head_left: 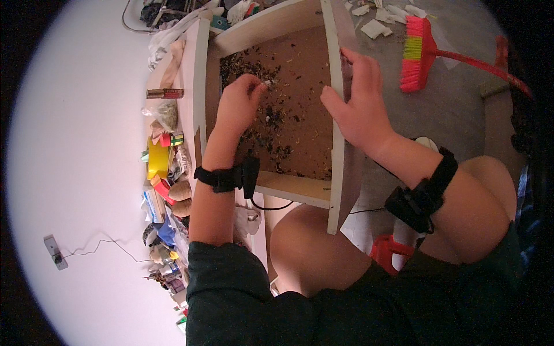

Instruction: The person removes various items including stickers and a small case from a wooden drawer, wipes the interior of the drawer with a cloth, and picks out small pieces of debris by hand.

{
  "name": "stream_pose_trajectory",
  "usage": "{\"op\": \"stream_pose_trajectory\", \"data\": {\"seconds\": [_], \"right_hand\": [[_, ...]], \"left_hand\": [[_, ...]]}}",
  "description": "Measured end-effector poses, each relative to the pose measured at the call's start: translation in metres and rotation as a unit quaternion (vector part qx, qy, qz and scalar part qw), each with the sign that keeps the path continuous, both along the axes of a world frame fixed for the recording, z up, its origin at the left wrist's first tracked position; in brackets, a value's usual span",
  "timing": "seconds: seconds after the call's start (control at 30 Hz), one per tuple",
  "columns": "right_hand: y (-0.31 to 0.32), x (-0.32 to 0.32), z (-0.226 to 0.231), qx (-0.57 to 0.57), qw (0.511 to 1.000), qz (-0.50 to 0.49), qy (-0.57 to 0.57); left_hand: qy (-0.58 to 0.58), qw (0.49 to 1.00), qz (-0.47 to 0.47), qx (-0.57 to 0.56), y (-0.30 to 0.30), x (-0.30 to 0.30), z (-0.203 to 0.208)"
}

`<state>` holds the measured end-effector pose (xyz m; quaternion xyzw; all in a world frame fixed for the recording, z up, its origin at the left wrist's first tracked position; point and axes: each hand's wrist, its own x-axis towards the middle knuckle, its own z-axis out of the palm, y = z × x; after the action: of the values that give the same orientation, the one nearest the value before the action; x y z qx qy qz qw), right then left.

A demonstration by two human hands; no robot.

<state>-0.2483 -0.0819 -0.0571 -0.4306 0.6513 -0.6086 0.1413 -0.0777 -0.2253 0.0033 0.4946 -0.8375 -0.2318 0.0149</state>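
A pulled-out wooden drawer point(309, 69) with pale sides and a brown bottom lies in front of me. Dark crumbs and small yellowish flakes point(276, 118) are strewn over its bottom, thickest toward the left side. My left hand point(241, 99) reaches inside, its thumb and fingers pinched together. A small whitish bit shows at those fingertips, too small to name. My right hand point(363, 106) grips the drawer's front panel, thumb over the top edge and fingers on the outer face. Black straps with small devices circle both forearms.
A red broom point(418, 55) with red and yellow bristles is at the right, near white scraps point(376, 29) on the grey floor. Packets, a yellow container point(157, 158) and other clutter line the white wall. A red plastic object point(391, 252) lies beside my legs.
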Motion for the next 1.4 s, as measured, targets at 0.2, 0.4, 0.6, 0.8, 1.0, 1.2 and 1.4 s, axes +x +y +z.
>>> {"op": "stream_pose_trajectory", "data": {"seconds": [0.2, 0.4, 0.6, 0.8, 1.0, 1.2, 1.4], "right_hand": [[0.0, 0.0, -0.002, 0.002, 0.999, 0.029, -0.038], [-0.002, 0.002, -0.003, -0.014, 0.998, 0.038, -0.045], [0.0, -0.001, -0.002, 0.011, 0.999, 0.028, -0.032], [0.002, -0.005, 0.023, 0.03, 0.991, -0.04, 0.124], [-0.005, 0.006, 0.056, -0.131, 0.96, 0.184, 0.163], [-0.012, 0.03, 0.054, -0.059, 0.928, 0.353, -0.104], [-0.009, 0.038, 0.064, 0.0, 0.905, 0.387, -0.179]], "left_hand": [[0.101, 0.994, -0.012, 0.04, 0.012, 0.016, 0.011], [0.018, 0.992, -0.077, -0.102, 0.015, 0.039, 0.031], [0.16, 0.957, 0.108, 0.215, 0.03, 0.034, 0.046], [0.245, 0.934, 0.114, 0.234, 0.052, 0.02, 0.067], [0.287, 0.923, 0.085, 0.242, 0.065, 0.007, 0.075], [0.336, 0.901, 0.081, 0.262, 0.076, 0.01, 0.08], [0.355, 0.899, 0.083, 0.243, 0.081, 0.018, 0.079]]}}
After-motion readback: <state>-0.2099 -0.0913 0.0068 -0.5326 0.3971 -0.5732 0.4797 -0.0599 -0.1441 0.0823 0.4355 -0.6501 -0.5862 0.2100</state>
